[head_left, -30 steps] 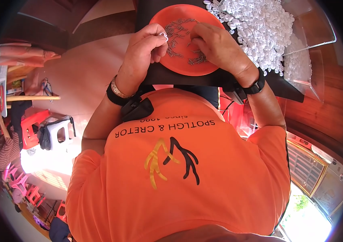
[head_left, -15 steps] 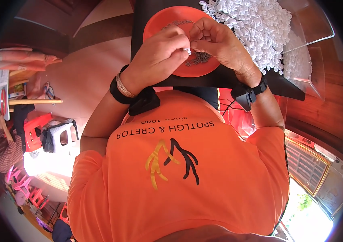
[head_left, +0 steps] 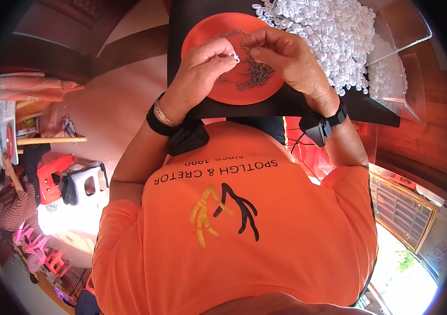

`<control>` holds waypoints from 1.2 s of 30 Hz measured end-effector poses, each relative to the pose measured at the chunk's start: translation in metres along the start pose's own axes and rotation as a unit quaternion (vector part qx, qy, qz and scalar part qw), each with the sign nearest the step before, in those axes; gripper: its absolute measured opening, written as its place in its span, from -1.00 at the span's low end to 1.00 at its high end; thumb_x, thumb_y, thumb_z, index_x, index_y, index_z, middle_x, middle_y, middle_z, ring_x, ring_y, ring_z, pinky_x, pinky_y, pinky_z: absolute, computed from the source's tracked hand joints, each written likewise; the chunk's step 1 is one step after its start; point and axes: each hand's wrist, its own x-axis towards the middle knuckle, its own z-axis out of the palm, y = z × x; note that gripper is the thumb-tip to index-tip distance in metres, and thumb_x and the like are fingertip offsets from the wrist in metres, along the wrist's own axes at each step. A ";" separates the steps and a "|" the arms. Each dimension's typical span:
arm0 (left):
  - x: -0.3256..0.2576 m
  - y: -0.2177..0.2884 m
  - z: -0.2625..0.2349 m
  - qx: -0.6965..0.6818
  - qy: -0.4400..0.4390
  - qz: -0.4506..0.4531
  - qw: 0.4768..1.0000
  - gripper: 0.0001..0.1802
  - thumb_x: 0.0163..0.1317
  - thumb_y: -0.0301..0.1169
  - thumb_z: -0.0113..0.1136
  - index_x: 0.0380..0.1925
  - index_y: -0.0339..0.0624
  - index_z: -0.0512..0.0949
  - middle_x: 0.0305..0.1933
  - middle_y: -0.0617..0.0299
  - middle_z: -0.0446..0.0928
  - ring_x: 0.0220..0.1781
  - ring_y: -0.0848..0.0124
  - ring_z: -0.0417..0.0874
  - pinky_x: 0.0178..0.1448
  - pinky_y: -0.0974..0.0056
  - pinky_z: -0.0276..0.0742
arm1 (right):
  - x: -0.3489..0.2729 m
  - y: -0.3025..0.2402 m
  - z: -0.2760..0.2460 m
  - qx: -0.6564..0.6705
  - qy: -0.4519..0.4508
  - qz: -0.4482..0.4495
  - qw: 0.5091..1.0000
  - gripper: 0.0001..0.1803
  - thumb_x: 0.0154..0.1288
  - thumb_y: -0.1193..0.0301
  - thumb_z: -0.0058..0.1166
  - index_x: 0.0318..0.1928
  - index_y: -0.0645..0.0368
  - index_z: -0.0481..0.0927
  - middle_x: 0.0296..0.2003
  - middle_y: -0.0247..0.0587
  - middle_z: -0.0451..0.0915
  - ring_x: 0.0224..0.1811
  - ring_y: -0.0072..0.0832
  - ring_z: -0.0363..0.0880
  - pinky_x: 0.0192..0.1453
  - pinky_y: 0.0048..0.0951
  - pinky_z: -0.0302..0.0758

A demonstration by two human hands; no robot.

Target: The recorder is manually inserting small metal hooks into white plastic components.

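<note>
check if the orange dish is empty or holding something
Holding something: small grey pieces lie scattered and heaped inside the orange dish.

blocked right of the red dish (head_left: 196, 39) by white pieces (head_left: 333, 39) and a clear panel (head_left: 402, 31); crowded above it by left hand (head_left: 202, 73) and right hand (head_left: 292, 60); free along its near rim, over bare tabletop (head_left: 239, 111).

Left: white stool (head_left: 79, 185) beside red stool (head_left: 46, 184) | person in striped top (head_left: 17, 209) | right: gold-framed panel (head_left: 403, 211)
</note>
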 end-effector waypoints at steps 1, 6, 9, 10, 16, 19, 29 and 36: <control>0.001 -0.002 0.000 0.054 0.033 0.039 0.997 -0.83 0.25 -0.35 -0.02 -0.40 -0.20 0.46 -0.43 0.33 0.45 -0.37 0.58 0.42 -0.29 0.44 0.32 | 0.000 0.000 0.000 0.000 0.002 -0.001 1.000 -0.80 0.25 0.52 0.03 -0.12 0.28 0.55 -0.27 -0.33 0.61 -0.19 -0.65 0.56 -0.09 -0.62 0.48; 0.001 0.004 0.002 -0.022 0.036 0.011 0.999 -0.83 0.25 -0.35 -0.01 -0.39 -0.21 0.47 -0.38 0.29 0.50 -0.36 0.56 0.46 -0.29 0.44 0.34 | -0.001 0.002 -0.001 0.052 -0.010 0.039 0.998 -0.80 0.33 0.42 0.01 -0.13 0.29 0.55 -0.32 -0.33 0.59 -0.30 -0.69 0.50 -0.16 -0.66 0.45; -0.002 0.009 0.001 -0.071 0.029 -0.023 0.997 -0.83 0.26 -0.35 -0.01 -0.39 -0.22 0.47 -0.37 0.27 0.52 -0.35 0.55 0.47 -0.29 0.45 0.35 | 0.000 0.006 0.000 0.071 0.004 0.045 0.996 -0.78 0.34 0.34 0.05 -0.17 0.27 0.56 -0.40 -0.38 0.56 -0.39 -0.71 0.45 -0.23 -0.66 0.44; -0.002 0.009 0.001 -0.072 0.026 -0.030 0.997 -0.83 0.26 -0.35 -0.02 -0.39 -0.22 0.47 -0.37 0.27 0.52 -0.35 0.55 0.47 -0.29 0.45 0.35 | 0.000 0.005 0.001 0.072 0.005 0.044 0.996 -0.78 0.34 0.34 0.05 -0.17 0.27 0.56 -0.40 -0.38 0.56 -0.39 -0.71 0.45 -0.23 -0.66 0.44; -0.006 0.009 0.005 -0.085 0.036 -0.020 0.995 -0.85 0.22 -0.36 0.04 -0.41 -0.21 0.46 -0.43 0.34 0.47 -0.37 0.61 0.43 -0.32 0.46 0.30 | 0.002 0.008 0.004 0.034 0.015 0.044 0.998 -0.67 0.33 0.18 0.08 -0.29 0.24 0.58 -0.51 -0.43 0.53 -0.46 -0.71 0.44 -0.34 -0.65 0.44; -0.004 0.002 0.008 -0.019 0.034 0.077 0.996 -0.88 0.18 -0.44 0.08 -0.44 -0.27 0.45 -0.46 0.32 0.42 -0.41 0.60 0.37 -0.34 0.44 0.28 | 0.001 0.009 0.009 -0.026 0.053 0.036 0.998 -0.67 0.34 0.19 0.07 -0.31 0.25 0.58 -0.54 -0.40 0.52 -0.46 -0.71 0.45 -0.37 -0.60 0.43; -0.007 0.007 0.014 -0.097 0.034 0.013 0.995 -0.87 0.18 -0.43 0.09 -0.45 -0.29 0.47 -0.47 0.34 0.43 -0.45 0.59 0.38 -0.36 0.46 0.29 | -0.006 0.011 0.022 -0.133 0.020 -0.032 0.990 -0.76 0.39 0.35 -0.11 -0.30 0.28 0.48 -0.53 -0.24 0.48 -0.46 -0.45 0.43 -0.35 -0.44 0.39; -0.007 0.011 0.008 -0.120 0.037 -0.024 0.992 -0.84 0.21 -0.40 -0.01 -0.41 -0.26 0.50 -0.47 0.28 0.47 -0.44 0.56 0.46 -0.36 0.46 0.29 | -0.009 0.002 0.026 -0.171 0.055 -0.052 0.982 -0.81 0.32 0.37 -0.06 -0.31 0.26 0.50 -0.46 -0.09 0.57 -0.36 -0.19 0.57 -0.26 -0.29 0.44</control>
